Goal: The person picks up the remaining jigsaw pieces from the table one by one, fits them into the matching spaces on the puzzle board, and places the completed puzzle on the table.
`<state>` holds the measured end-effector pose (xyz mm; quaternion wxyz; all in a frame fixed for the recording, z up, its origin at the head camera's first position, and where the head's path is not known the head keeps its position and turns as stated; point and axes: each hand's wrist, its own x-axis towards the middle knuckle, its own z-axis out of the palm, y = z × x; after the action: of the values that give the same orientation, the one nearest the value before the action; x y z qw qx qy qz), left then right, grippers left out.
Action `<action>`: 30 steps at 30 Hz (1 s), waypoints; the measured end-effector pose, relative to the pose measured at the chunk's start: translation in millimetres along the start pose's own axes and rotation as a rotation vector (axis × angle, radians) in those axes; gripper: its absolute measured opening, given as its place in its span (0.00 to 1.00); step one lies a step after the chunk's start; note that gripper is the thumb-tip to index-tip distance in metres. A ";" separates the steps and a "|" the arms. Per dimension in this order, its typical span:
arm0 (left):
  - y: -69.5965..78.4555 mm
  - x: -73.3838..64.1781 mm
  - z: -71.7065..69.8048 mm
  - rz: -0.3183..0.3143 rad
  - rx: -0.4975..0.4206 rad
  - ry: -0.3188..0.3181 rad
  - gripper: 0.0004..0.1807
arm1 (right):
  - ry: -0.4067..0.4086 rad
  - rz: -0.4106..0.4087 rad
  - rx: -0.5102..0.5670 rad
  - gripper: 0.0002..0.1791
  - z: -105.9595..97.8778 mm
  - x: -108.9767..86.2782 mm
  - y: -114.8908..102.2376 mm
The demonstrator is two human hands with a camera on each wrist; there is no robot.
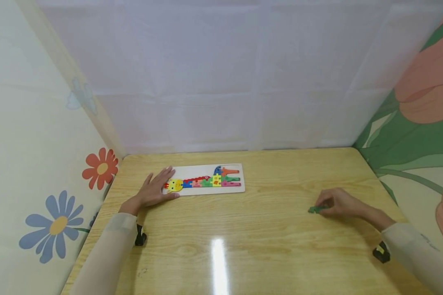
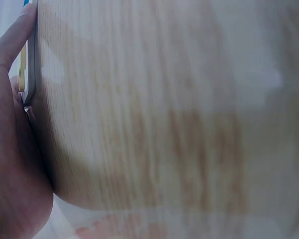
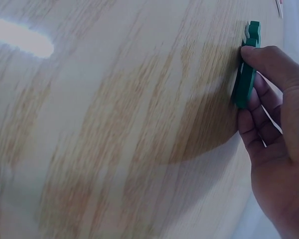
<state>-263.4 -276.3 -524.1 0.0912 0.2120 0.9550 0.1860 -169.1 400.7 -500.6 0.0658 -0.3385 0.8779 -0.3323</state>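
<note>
A giraffe jigsaw board (image 1: pixel 203 192) with a white base and coloured pieces lies flat toward the back left of the table. My left hand (image 1: pixel 156 190) rests at its left end, fingers spread toward the far edge and thumb along the near edge; the thumb looks straight in the left wrist view. At the right of the table my right hand (image 1: pixel 337 203) pinches a small green puzzle piece (image 3: pixel 247 82) between thumb and fingers. The piece is low over the tabletop; whether it touches the wood I cannot tell. Part of it is hidden by the fingers.
The wooden table (image 1: pixel 266 246) meets a white cloth backdrop (image 1: pixel 214 82) behind it. Flower-printed panels (image 1: pixel 424 164) stand along both sides. Light glares off the table's near middle (image 1: pixel 219 262). A black wrist device (image 1: pixel 381 253) shows at each sleeve.
</note>
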 end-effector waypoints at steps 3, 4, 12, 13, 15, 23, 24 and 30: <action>0.0 0.0 -0.1 0.002 0.000 0.000 0.58 | 0.000 0.018 0.003 0.12 -0.4 0.8 0.3; 0.1 -0.1 -0.1 0.003 0.000 0.000 0.58 | 0.001 0.020 0.005 0.12 -0.5 1.1 0.6; 0.6 -0.6 -0.1 0.015 -0.011 0.006 0.58 | 0.013 0.031 0.028 0.12 -0.5 4.1 0.2; 0.4 -0.5 0.2 0.014 -0.009 0.005 0.58 | 0.014 0.038 0.030 0.12 -0.5 4.5 -0.1; 0.1 -0.3 0.7 0.012 -0.008 0.005 0.58 | 0.017 0.053 0.035 0.12 -0.8 5.6 -1.4; -0.2 -0.4 1.3 0.004 -0.003 0.008 0.58 | 0.021 0.058 0.052 0.12 -1.9 12.3 -5.5; -0.3 -0.4 1.2 0.004 -0.003 0.009 0.58 | 0.021 0.052 0.051 0.12 -2.3 13.6 -6.4; -1.3 -0.6 1.8 0.003 0.003 0.011 0.58 | 0.021 0.063 0.035 0.13 -5.5 23.2 -10.1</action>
<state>-263.0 -277.1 -526.2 0.0854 0.2125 0.9555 0.1861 -183.0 383.3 -487.5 0.0729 -0.3062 0.8827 -0.3488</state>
